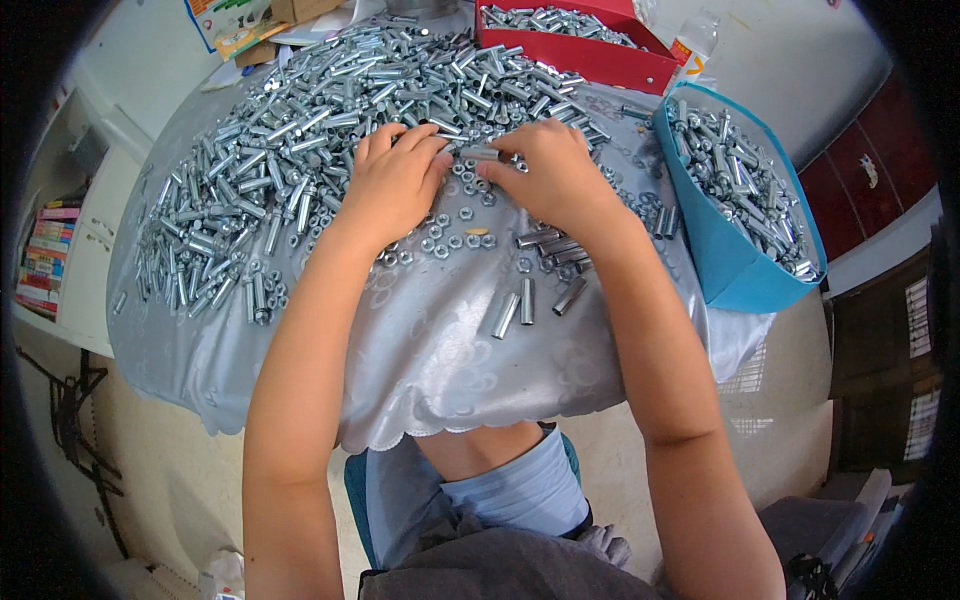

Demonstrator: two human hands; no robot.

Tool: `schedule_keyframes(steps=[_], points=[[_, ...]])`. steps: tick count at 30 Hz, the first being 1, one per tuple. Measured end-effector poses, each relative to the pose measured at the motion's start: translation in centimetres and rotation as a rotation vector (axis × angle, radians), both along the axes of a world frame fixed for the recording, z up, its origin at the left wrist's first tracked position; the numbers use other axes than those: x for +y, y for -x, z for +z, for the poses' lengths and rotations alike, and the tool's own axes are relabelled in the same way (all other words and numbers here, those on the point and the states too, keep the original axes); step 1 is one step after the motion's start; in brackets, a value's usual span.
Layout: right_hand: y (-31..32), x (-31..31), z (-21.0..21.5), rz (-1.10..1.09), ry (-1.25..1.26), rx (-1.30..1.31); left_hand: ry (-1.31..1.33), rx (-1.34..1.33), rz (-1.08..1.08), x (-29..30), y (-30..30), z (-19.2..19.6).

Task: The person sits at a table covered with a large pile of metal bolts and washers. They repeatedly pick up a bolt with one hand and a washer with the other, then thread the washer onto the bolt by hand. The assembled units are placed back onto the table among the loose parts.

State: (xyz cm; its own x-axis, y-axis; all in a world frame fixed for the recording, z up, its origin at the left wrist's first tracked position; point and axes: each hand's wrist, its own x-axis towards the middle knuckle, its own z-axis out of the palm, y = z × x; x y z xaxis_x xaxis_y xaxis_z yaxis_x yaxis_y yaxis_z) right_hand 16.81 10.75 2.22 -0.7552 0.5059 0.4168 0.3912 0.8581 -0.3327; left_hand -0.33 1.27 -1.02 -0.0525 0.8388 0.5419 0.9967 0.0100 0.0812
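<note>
My right hand pinches a short metal sleeve between thumb and fingers, held level over the near edge of a big heap of metal sleeves and bolts. Close to the sleeve's left end is my left hand, its fingers bent and its thumb drawn in toward them. What lies between the left fingertips is too small to make out. Loose hex nuts are scattered below and between both hands. Several bare sleeves lie nearer me, beside my right forearm.
A blue fabric bin full of bolt assemblies stands at the table's right edge. Behind the heap sits a red box of similar parts, with a plastic bottle beside it. A grey shiny cloth covers the table. Papers and cardboard lie far left.
</note>
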Motion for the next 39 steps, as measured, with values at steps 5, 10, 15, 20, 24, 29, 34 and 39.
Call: schedule_keyframes(steps=[5,10,15,20,24,29,34,39], points=[[0.0,-0.4,0.9,0.023,0.032,0.175,0.052,0.017,0.028,-0.3,-0.3,0.0],[0.2,-0.4,0.9,0.088,0.197,0.228,0.050,-0.007,0.017,-0.8,-0.7,0.7],[0.4,-0.7,1.0,0.107,0.341,0.284,-0.180,-0.147,-0.129,-0.5,0.3,1.4],[0.6,-1.0,1.5,0.106,0.519,0.357,-0.321,-0.372,-0.083,-1.3,-0.4,3.0],[1.1,-0.5,0.4,0.235,0.534,0.527,-0.460,-0.510,-0.111,-1.7,-1.1,3.8],[0.7,-1.3,0.9,0.174,0.382,0.254,-0.494,-0.844,-0.191,-2.2,-1.6,4.4],[0.6,-1.4,0.8,0.145,0.282,0.251,-0.525,-1.171,-0.259,-2.5,-2.5,5.3],[0.5,-1.5,0.9,0.071,0.229,0.266,-0.281,-1.356,-0.297,-2.5,-2.1,4.8]])
